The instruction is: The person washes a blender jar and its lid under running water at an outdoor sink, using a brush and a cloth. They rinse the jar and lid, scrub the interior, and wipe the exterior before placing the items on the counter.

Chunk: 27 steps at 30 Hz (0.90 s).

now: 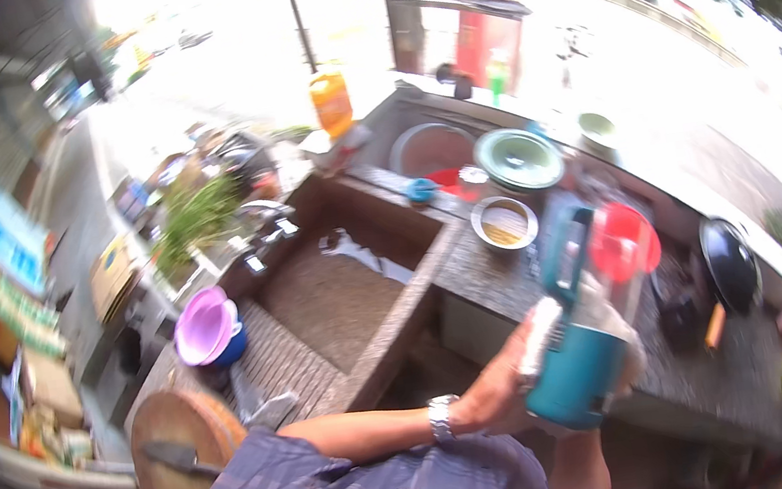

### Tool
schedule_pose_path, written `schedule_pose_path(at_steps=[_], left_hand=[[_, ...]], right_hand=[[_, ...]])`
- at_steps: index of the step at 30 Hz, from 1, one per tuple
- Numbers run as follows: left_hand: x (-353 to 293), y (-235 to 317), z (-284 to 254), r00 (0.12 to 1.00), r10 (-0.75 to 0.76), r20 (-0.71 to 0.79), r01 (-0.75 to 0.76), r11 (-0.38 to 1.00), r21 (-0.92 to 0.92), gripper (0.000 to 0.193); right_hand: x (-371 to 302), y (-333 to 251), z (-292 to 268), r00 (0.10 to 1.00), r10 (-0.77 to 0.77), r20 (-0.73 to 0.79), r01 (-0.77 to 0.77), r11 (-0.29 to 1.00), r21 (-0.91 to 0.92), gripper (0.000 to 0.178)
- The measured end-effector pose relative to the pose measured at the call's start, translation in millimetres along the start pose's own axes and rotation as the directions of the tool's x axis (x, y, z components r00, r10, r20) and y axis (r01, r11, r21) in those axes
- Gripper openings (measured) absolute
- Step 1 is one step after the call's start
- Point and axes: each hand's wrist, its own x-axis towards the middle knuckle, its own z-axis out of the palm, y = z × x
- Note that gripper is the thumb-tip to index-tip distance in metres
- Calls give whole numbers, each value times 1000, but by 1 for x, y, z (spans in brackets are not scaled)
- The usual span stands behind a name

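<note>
1. My left hand (499,390), a silver watch on its wrist, is wrapped around the side of a teal plastic blender jug (580,358) with a clear upper part, low and right of centre in the frame.
2. My right hand (622,367) sits behind the jug at its far side; it seems to press against the jug, but I cannot tell how its fingers lie.
3. The jug's teal handle and red round lid (625,240) stand above my hands, tilted toward the upper right.
4. The jug hangs over the front edge of the grey stone surface (477,277), just right of the deep stone sink (338,298).
5. A small steel bowl (504,222) with yellowish contents sits on the surface beyond the jug; a green round lid (520,159) lies further back.
6. A purple plastic bowl (204,325) rests at the left of the sink, and a round wooden chopping board (185,452) with a knife on it lies at lower left.
</note>
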Motion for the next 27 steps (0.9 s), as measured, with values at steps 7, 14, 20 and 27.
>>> schedule_pose_path(at_steps=[7,14,20,27], left_hand=[[-24,33,-32,974,126,-186,12,797,603,72],[12,61,-9,991,136,18,-102,642,760,92],[11,36,-38,986,-63,-153,149,740,656,99],[-9,32,-57,929,-300,-215,347,908,233,73]], right_hand=[[14,0,7,1000,-2,31,4,998,-61,40],[20,3,14,998,-40,42,41,999,-9,42],[30,15,30,996,-69,62,61,990,130,44],[17,-1,14,978,-191,88,190,982,20,46]])
